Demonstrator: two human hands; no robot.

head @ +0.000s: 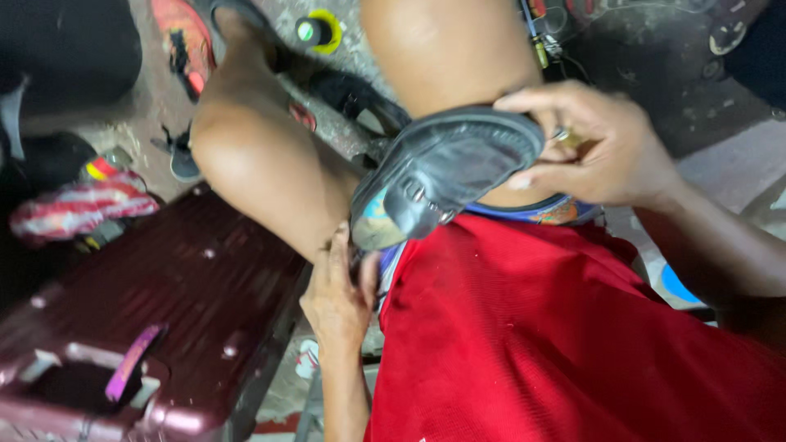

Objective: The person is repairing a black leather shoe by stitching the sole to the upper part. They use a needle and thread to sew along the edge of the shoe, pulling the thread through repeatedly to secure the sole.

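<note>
Right hand point(602, 151) grips the heel end of a black leather slip-on shoe with a metal buckle point(438, 176), held over the lap.

Left hand point(340, 290) lies below the toe, fingers loosely curled, seemingly empty and just short of the shoe. The sole looks intact; no glue, thread or tool shows, so any repair seems barely begun. Beside the bare knee sits a maroon hard-shell suitcase point(172, 303); sandals and scraps litter the dusty concrete floor point(147, 106).

A rough grey concrete floor point(344, 49) littered with clutter: a dark maroon hard-shell suitcase point(164, 303) at lower left, a black sandal point(352, 94), a red shoe point(184, 37) and a yellow-capped bottle point(318, 31) at the top; the light is dim
</note>
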